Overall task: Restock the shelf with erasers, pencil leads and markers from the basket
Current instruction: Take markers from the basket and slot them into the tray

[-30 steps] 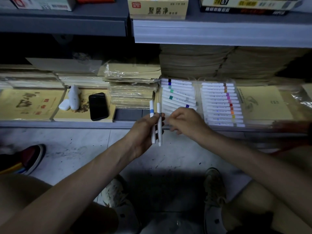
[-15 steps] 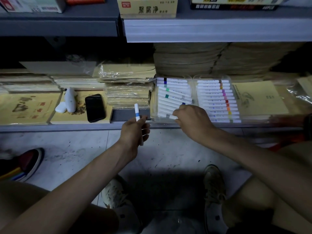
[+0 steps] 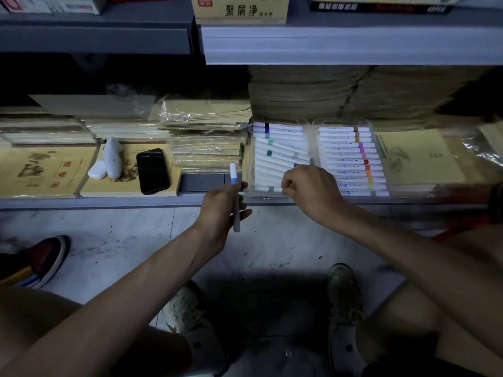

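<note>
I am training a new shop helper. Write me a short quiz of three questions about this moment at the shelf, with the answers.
1. True or false: the left hand holds a marker with a blue band.
2. Fill in: the black phone lies to the ___ of the left marker tray.
3. The right hand is at: A. the left marker tray; B. the black phone; C. the floor.
Key: 1 true; 2 left; 3 A.
</note>
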